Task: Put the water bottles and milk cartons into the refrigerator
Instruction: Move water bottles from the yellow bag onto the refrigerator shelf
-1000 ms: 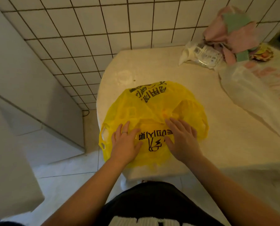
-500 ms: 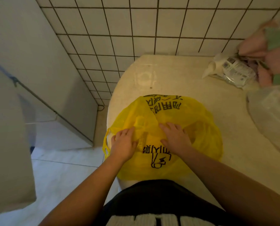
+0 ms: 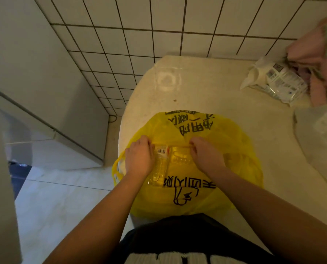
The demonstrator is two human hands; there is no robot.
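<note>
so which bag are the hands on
The yellow printed bag at the near edge; left hand and right hand grip its mouth. The pale translucent bag lies untouched.

The light is dim and yellowish, the left hand [image 3: 139, 159] and right hand [image 3: 206, 159] look sharp, a pale shine sits on the counter [image 3: 212, 86] beyond them, and far out to the sides things bend and blur.
</note>
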